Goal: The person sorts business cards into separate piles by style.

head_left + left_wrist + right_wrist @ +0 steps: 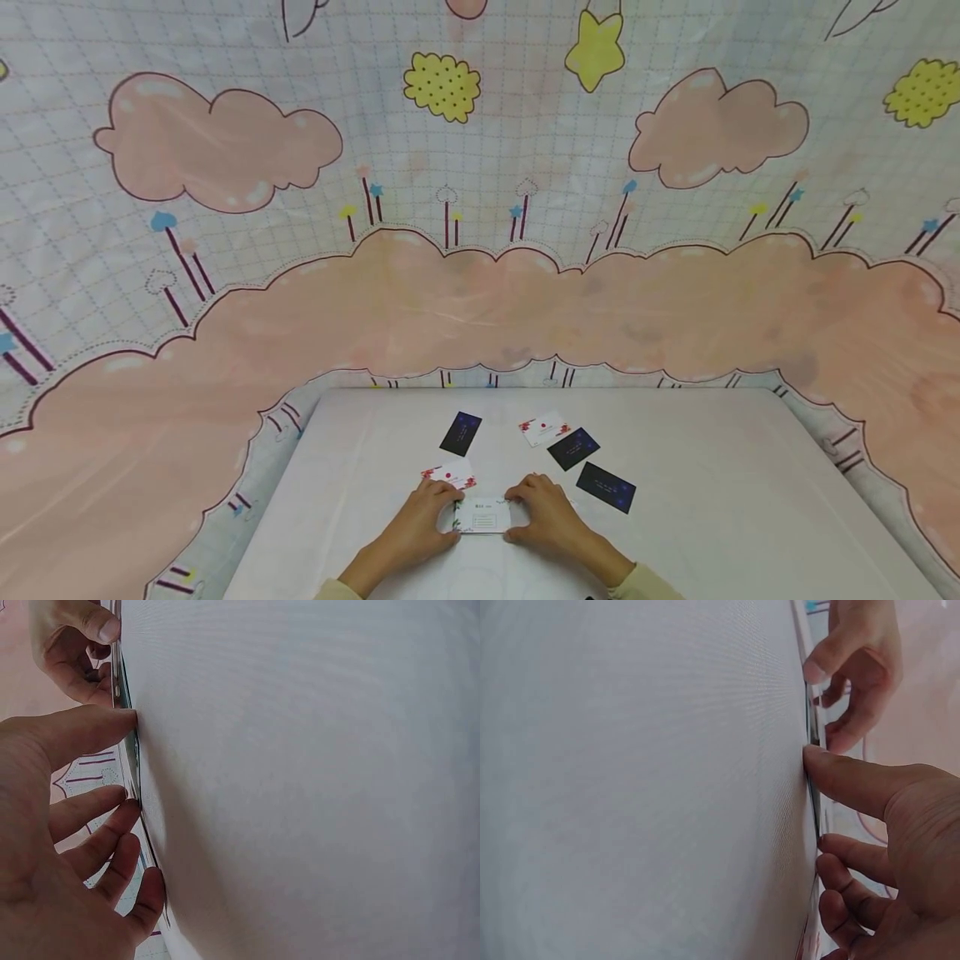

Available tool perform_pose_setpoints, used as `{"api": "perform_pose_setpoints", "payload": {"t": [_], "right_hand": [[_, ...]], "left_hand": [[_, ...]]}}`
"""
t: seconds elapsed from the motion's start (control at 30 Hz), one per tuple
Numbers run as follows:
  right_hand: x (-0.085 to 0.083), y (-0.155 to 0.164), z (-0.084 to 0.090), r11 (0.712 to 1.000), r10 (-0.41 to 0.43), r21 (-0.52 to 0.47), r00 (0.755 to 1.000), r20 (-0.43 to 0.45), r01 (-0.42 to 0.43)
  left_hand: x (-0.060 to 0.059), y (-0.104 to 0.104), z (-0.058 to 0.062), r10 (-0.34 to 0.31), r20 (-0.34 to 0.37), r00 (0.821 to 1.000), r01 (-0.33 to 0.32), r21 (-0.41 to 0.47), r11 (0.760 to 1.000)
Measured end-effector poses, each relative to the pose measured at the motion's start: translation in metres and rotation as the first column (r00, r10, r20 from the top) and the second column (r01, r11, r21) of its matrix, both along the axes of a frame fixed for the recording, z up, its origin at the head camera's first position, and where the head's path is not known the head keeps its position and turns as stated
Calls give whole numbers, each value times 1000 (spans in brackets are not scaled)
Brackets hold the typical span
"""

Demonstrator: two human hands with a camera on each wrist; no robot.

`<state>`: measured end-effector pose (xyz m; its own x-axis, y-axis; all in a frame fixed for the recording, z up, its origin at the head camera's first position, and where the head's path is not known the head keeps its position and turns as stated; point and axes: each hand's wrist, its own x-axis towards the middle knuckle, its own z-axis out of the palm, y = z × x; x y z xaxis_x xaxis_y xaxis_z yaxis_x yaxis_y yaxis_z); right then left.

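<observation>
Green-printed card (pixel 482 515), one, gripped by left hand (pixel 417 523) and right hand (pixel 552 520), three black cards (pixel 573 448) and two red-and-white cards (pixel 544 428) beyond it.

The person wears plain sleeves in a pale, muted yellow-beige, ending on the forearms and leaving the wrists uncovered. The left sleeve (pixel 337 591) shows as a small patch of cloth; the right sleeve (pixel 643 583) shows a little more. The left grip (pixel 418 527) and right grip (pixel 552 518) are bare, with slender fingers and short, rounded thumbnails.
</observation>
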<state>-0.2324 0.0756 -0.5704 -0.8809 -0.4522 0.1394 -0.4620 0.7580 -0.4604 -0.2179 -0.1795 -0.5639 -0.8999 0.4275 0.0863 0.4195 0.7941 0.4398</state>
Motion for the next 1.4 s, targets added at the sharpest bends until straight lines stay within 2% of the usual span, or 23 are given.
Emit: {"api": "perform_pose_setpoints", "payload": {"t": [0.7,1.17,1.4], "right_hand": [[1,1,1,1000,8,-11,1000,-5,-8],[4,3,5,999,1,-42,1000,-2,-1],[5,10,12,992,-37,-121,999,-14,35]], "left_hand": [[4,2,3,22,44,999,-21,-16,1000],[7,-1,2,13,-35,999,-13,14,1000],[14,-2,14,35,-138,990,-28,52,998]]}}
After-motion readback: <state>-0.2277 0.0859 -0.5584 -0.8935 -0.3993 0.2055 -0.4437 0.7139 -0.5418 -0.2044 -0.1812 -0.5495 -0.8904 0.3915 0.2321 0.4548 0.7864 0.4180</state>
